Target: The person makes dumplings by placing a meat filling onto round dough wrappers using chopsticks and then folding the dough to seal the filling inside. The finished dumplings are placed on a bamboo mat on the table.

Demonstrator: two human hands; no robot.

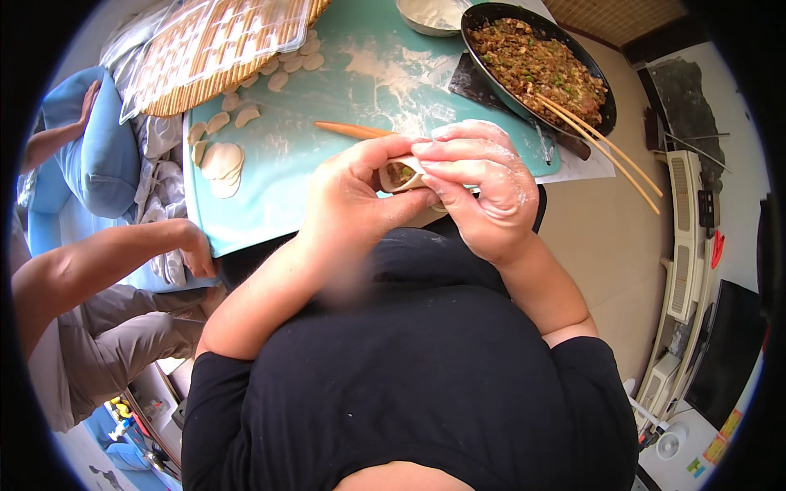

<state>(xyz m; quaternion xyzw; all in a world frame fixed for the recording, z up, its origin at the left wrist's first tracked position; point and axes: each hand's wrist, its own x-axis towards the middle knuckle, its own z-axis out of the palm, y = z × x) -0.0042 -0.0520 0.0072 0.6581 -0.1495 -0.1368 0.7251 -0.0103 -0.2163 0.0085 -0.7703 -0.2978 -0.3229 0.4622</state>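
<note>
Between my two hands is a dumpling point(400, 174), its round dough wrapper folded partly up around a brown and green filling that still shows in the gap. My left hand point(354, 190) holds it from the left, thumb below and fingers above. Floury fingers of my right hand point(483, 184) pinch the wrapper's right edge. Behind my hands a wooden rolling pin point(348, 129) lies on the floured teal mat point(270, 200). A stack of dough wrappers point(222, 166) sits at the mat's left side, with more loose wrappers point(278, 80) farther back.
At the far right a black pan point(607, 114) of minced filling point(536, 69) has chopsticks point(610, 155) resting across its rim. A metal bowl of flour point(434, 15) stands beside it. A woven tray point(221, 57) covers the far left corner. Another person's arm point(106, 270) reaches the table's left edge.
</note>
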